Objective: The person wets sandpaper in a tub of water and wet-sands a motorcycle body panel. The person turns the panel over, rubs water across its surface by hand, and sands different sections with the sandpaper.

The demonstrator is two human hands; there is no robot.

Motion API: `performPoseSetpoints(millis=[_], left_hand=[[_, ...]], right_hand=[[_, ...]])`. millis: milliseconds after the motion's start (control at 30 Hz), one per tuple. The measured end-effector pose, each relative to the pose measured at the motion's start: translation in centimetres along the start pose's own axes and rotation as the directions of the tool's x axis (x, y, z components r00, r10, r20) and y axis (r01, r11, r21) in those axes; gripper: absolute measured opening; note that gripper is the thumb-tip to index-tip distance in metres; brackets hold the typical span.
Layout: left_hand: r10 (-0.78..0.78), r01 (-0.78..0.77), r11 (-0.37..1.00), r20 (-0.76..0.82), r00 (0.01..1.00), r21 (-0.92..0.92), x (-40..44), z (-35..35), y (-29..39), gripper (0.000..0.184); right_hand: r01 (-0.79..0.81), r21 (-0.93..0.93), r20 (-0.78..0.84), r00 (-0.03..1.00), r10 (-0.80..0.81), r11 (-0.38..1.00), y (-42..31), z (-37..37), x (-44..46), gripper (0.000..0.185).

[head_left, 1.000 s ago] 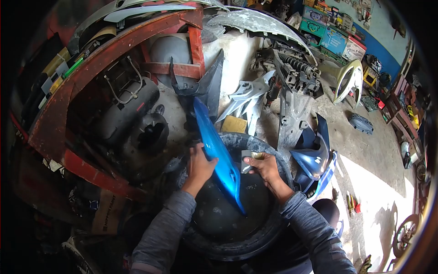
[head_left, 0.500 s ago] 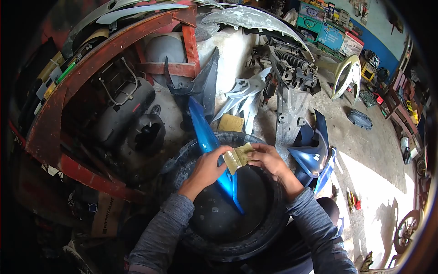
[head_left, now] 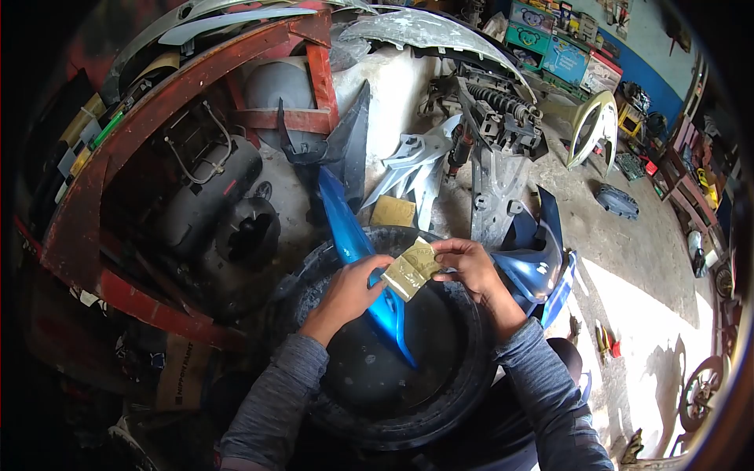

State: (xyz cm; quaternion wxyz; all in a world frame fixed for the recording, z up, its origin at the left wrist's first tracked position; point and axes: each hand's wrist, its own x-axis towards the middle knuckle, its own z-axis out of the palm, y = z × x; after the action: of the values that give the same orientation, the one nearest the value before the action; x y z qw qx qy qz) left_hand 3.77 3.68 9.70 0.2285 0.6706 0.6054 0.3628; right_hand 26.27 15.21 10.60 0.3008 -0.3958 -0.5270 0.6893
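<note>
A creased, yellow-green piece of sandpaper (head_left: 412, 271) with faint printing is stretched between my two hands above a dark round tub (head_left: 470, 345). My left hand (head_left: 349, 294) pinches its left edge, while my right hand (head_left: 470, 271) grips its upper right corner between thumb and fingers. Beneath the left hand, a glossy blue motorcycle body panel (head_left: 345, 224) slants across the tub, its narrow tip pointing down inside. The left hand covers the panel's middle; whether it also presses on the panel I cannot tell. Dark water appears to lie in the tub.
Beyond the tub's rim is a yellowish block (head_left: 393, 211). Another blue fairing (head_left: 530, 263) lies at the right, close to my right forearm. A red metal frame (head_left: 78, 212) stands on the left. Silver panels (head_left: 416, 169) and a motorcycle chassis (head_left: 503, 133) are farther back.
The sandpaper has been opened out flatter, and more of its printed face shows. My right hand has shifted slightly upward. The camera view has moved a little; the blue panel stays in the tub.
</note>
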Motion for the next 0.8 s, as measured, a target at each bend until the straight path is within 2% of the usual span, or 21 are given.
performPoseSetpoints(millis=[133,167,200,233,300,367,400,433,467,533,600,667,800], left_hand=[[-0.042,0.042,0.999,-0.057,0.997,0.007,0.0,0.3,-0.8,0.044],[-0.057,0.058,0.998,-0.072,0.996,0.012,0.0,0.4,-0.9,0.044],[-0.052,0.053,0.999,-0.069,0.996,0.009,0.1,0.4,-0.9,0.044],[-0.05,0.052,0.999,-0.083,0.995,0.013,0.0,0.5,-1.0,0.044],[-0.044,0.046,0.999,-0.092,0.995,0.017,0.0,0.6,-1.1,0.044],[-0.05,0.051,0.999,-0.075,0.996,0.01,0.0,0.9,-1.2,0.043],[-0.044,0.045,0.999,-0.071,0.996,0.011,0.0,1.3,-1.2,0.043],[-0.112,0.11,0.993,-0.075,0.991,-0.038,0.0,1.6,-1.3,0.042],[-0.183,0.177,0.98,-0.075,0.98,-0.088,0.1,1.9,-1.5,0.041],[-0.224,0.21,0.969,-0.101,0.969,-0.13,0.4,2.6,-1.5,0.042],[-0.264,0.24,0.954,-0.126,0.956,-0.177,0.7,3.1,-1.6,0.043],[-0.341,0.284,0.904,-0.137,0.93,-0.32,1.0,3.5,-1.7,0.044],[-0.337,0.266,0.871,-0.107,0.936,-0.414,1.1,3.6,-2.5,0.045]], right_hand=[[0.119,-0.087,-0.096,0.987,-0.127,0.989,0.8,-1.0,1.6,0.022],[0.266,-0.24,-0.226,0.92,-0.321,0.934,1.0,-1.1,2.0,0.021],[0.373,-0.406,-0.318,0.799,-0.511,0.834,1.0,-1.0,2.1,0.02],[0.371,-0.41,-0.322,0.796,-0.512,0.833,1.1,-0.9,2.2,0.02],[0.509,-0.692,-0.189,0.557,-0.808,0.513,1.6,-0.9,2.2,0.023],[0.542,-0.791,0.061,0.531,-0.845,0.284,3.5,-1.5,2.1,0.029],[0.505,-0.82,0.104,0.595,-0.797,0.27,5.5,-2.2,2.5,0.028],[0.469,-0.846,0.143,0.655,-0.742,0.252,7.8,-2.8,3.1,0.028],[0.469,-0.847,0.141,0.655,-0.743,0.253,9.1,-2.8,3.0,0.028],[0.452,-0.868,0.188,0.683,-0.706,0.206,10.2,-2.3,2.5,0.027],[0.437,-0.871,0.171,0.699,-0.695,0.225,10.2,-2.1,2.2,0.027],[0.422,-0.873,0.152,0.713,-0.684,0.246,9.9,-1.9,1.9,0.028],[0.433,-0.882,0.189,0.687,-0.702,0.187,9.2,-1.6,1.5,0.026]])
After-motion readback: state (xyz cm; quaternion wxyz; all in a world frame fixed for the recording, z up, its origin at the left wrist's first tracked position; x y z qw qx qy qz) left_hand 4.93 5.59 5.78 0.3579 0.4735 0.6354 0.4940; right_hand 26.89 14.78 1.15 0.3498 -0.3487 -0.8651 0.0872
